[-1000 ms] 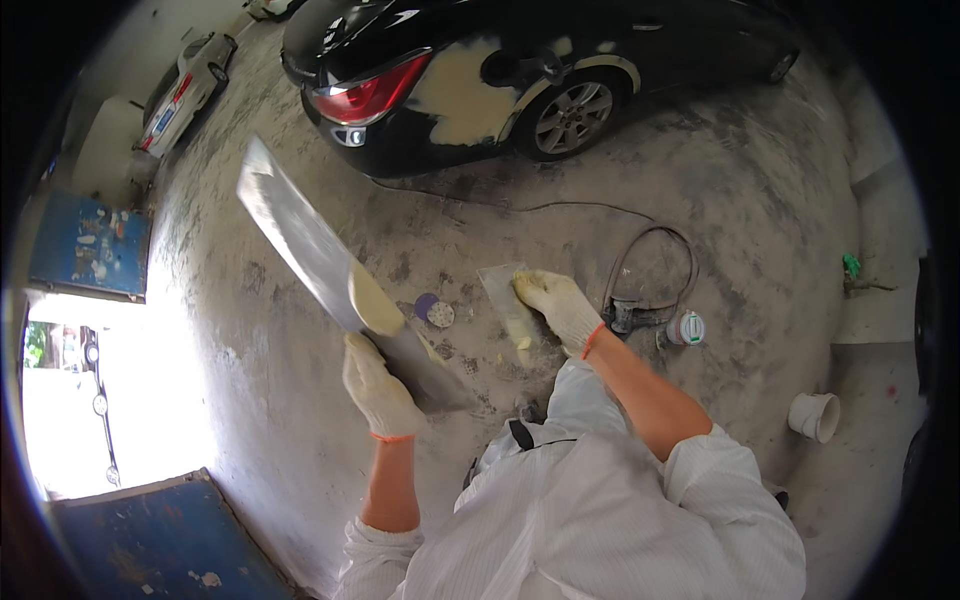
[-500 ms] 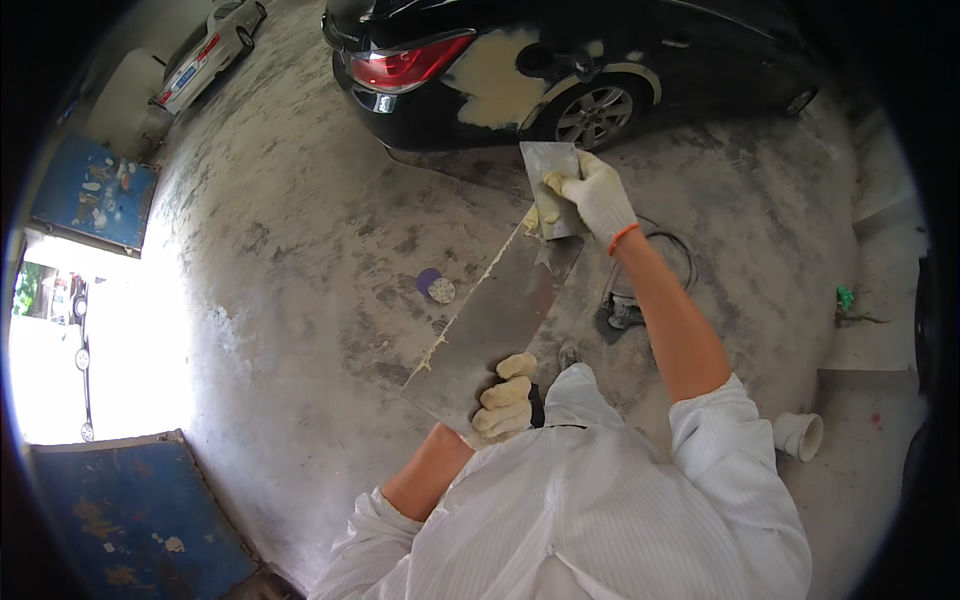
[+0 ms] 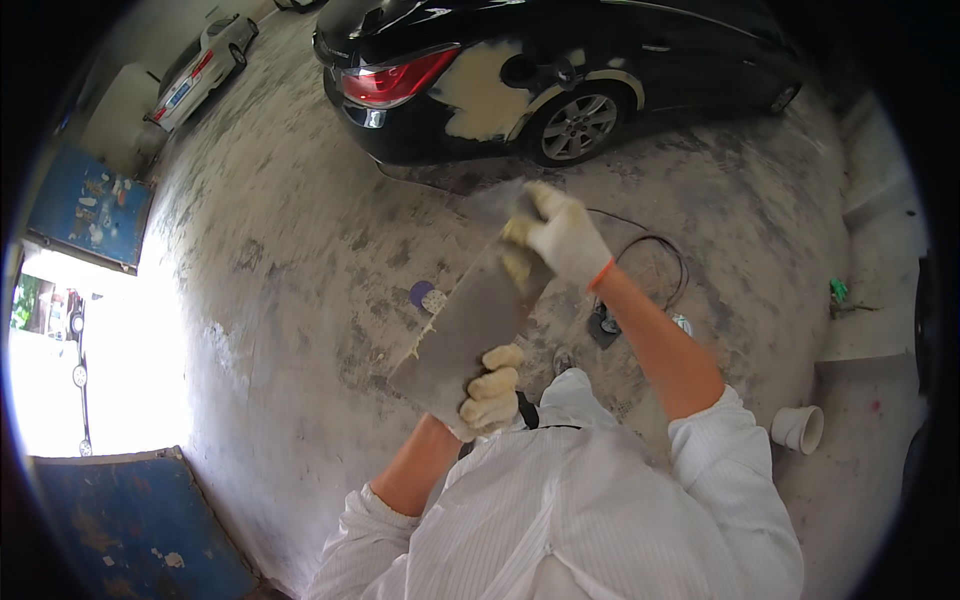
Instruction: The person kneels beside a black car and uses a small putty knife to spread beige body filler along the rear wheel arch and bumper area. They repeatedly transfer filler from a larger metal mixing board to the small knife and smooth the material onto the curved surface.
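Note:
My left hand (image 3: 492,392), in a pale work glove, grips a long flat grey putty board (image 3: 455,335) by its near end. Yellowish putty lines the board's left edge. In my right hand (image 3: 568,238), gloved with an orange cuff band, is a wide metal putty knife (image 3: 497,203), blurred by motion. It is at the board's far end, with putty by the fingers; whether blade and board touch I cannot tell. Beyond stands a black car (image 3: 400,135), its rear side bearing a large patch of dried-looking cream filler (image 3: 485,92) between the tail light and wheel arch.
Round sanding discs (image 3: 428,297) lie on the dusty concrete floor. A dark sander (image 3: 605,325) with a looping hose rests right of my feet. A white bucket (image 3: 798,430) stands at right, blue metal panels (image 3: 130,525) at left, a white car (image 3: 200,70) far left.
My right hand has moved left and slightly down, and the putty knife has swung from upright to a leftward slant over the board. My left hand keeps its hold. The whole view has shifted slightly.

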The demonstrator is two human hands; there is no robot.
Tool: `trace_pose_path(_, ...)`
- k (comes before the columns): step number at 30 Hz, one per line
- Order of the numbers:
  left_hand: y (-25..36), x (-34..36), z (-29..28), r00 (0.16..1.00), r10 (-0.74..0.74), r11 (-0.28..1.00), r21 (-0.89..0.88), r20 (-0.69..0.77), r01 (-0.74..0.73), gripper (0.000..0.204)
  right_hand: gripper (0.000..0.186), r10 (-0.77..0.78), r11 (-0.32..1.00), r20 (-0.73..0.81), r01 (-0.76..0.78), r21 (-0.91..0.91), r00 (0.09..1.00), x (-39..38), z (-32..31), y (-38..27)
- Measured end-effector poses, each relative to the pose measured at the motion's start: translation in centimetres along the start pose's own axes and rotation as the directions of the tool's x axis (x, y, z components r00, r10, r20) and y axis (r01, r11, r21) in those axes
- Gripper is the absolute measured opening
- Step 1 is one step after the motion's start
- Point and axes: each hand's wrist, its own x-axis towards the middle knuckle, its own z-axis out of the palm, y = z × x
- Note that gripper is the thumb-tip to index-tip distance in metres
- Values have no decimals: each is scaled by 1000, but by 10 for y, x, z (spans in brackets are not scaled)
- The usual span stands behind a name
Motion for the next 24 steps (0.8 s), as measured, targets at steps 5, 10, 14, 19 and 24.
trace_pose_path(5,6,1,-1,977,-199,978,83,83,192,30,41,496,688,-47,-359,631,867,-13,-30,-3)
trace_pose_path(10,6,6,-14,972,-227,972,-42,61,229,32,24,419,864,-52,-381,329,906,-37,-42,11)
trace_pose_path(14,11,17,-26,944,-327,945,0,-37,327,32,36,91,988,-242,-118,-100,966,-71,-37,39)
trace_pose_path(19,12,36,-48,890,-454,890,-60,-35,452,30,64,709,644,-112,-574,505,697,-93,-69,35)
trace_pose_path(24,3,70,-105,819,-49,955,214,-572,207,33,65,430,901,-55,-424,90,901,-124,-21,-49)
